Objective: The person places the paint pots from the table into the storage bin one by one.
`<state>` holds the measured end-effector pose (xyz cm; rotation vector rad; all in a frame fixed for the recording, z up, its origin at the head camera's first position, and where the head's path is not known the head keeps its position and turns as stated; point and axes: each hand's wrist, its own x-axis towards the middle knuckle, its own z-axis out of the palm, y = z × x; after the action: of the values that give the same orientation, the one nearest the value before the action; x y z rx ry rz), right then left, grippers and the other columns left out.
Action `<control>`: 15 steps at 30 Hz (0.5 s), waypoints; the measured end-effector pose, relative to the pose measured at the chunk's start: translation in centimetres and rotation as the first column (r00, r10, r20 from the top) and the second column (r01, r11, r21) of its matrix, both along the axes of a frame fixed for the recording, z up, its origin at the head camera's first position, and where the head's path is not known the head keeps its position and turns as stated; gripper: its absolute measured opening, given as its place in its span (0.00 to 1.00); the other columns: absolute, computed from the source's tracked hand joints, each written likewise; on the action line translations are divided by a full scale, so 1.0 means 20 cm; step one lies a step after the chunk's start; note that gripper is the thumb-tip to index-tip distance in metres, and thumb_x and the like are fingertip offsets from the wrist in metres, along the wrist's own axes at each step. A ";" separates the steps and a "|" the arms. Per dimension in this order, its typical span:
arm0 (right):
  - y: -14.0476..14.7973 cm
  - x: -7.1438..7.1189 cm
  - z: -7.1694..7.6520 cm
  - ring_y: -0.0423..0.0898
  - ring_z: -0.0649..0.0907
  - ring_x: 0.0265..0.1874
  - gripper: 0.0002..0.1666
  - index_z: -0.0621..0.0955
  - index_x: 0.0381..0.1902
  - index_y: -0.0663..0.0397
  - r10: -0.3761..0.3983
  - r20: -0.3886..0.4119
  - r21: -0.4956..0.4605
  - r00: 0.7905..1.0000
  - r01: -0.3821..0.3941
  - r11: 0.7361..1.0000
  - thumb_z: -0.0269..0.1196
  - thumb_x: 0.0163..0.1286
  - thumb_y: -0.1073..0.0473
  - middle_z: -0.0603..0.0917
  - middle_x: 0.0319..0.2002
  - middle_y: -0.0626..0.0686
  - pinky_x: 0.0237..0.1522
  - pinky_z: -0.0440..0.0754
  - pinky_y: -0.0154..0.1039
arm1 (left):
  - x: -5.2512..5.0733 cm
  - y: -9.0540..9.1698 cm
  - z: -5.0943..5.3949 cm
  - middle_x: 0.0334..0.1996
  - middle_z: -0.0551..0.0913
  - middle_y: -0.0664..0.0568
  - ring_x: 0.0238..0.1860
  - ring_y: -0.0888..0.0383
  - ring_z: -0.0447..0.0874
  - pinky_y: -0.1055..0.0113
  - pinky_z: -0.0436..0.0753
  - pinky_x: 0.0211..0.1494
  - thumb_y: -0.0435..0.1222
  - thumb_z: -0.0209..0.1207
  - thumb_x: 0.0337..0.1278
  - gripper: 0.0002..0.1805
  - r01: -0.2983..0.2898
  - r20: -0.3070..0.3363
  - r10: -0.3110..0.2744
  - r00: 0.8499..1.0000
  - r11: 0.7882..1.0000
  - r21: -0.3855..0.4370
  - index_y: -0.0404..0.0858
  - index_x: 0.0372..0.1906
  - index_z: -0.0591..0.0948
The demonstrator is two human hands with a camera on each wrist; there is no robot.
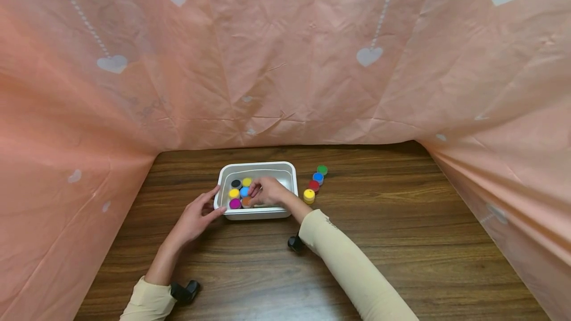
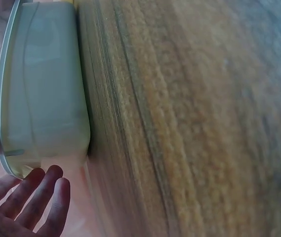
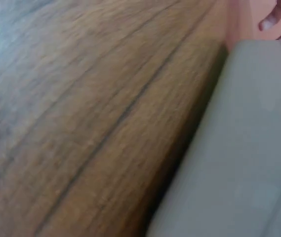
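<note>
A white rectangular tray point(image 1: 290, 170) holds several small lidded pots, like paint pots: a black pot point(image 1: 236, 183), two yellow, a blue pot point(image 1: 244, 191), a magenta pot point(image 1: 235, 204) and an orange pot point(image 1: 246, 203). My right hand point(image 1: 267, 192) reaches in over the front rim, with curled fingers and thumb at the orange pot's right side, close to the blue one; the fingers partly hide the contact. At the tray's front left corner, my left hand point(image 1: 196, 217) rests with spread, relaxed fingers, thumb at the rim. In the left wrist view its fingers point(image 2: 41, 195) lie beside the tray's end.
Right of the tray, a green pot point(image 1: 322, 169), a blue pot point(image 1: 317, 178), a red pot point(image 1: 314, 186) and a yellow pot point(image 1: 309, 195) stand in a slanting row on the wooden table point(image 1: 379, 222). A pink curtain point(image 1: 290, 78) with white hearts surrounds the table.
</note>
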<state>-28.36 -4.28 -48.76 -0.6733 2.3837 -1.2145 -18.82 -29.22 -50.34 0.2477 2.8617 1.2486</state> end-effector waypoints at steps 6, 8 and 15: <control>0.07 -0.03 0.09 0.43 0.87 0.40 0.16 0.85 0.47 0.66 0.030 -0.037 -0.074 0.999 -0.032 0.997 0.75 0.63 0.66 0.88 0.44 0.61 0.45 0.85 0.31 | 0.00 0.00 0.01 0.68 0.75 0.36 0.59 0.40 0.84 0.43 0.82 0.62 0.51 0.65 0.69 0.41 0.000 0.012 0.000 1.000 1.000 -0.008 0.43 0.80 0.65; 0.12 -0.04 0.14 0.46 0.88 0.43 0.15 0.85 0.48 0.65 0.015 -0.061 -0.083 0.998 -0.020 0.996 0.74 0.64 0.66 0.88 0.46 0.61 0.48 0.86 0.33 | 0.00 0.00 0.01 0.69 0.74 0.36 0.60 0.40 0.83 0.43 0.82 0.63 0.51 0.64 0.69 0.41 0.001 0.016 -0.001 1.000 1.000 -0.012 0.43 0.80 0.64; 0.39 -0.12 0.23 0.51 0.88 0.46 0.14 0.85 0.50 0.61 -0.126 -0.130 -0.137 0.983 0.108 0.985 0.72 0.68 0.64 0.89 0.45 0.57 0.51 0.85 0.39 | 0.00 0.00 0.00 0.69 0.75 0.37 0.58 0.41 0.84 0.43 0.83 0.62 0.51 0.65 0.69 0.40 0.004 0.009 -0.004 1.000 1.000 -0.011 0.43 0.80 0.65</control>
<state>-30.78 3.52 -44.12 -0.6852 2.5057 -1.4255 -18.80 -29.22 -50.31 0.2467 2.8589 1.2297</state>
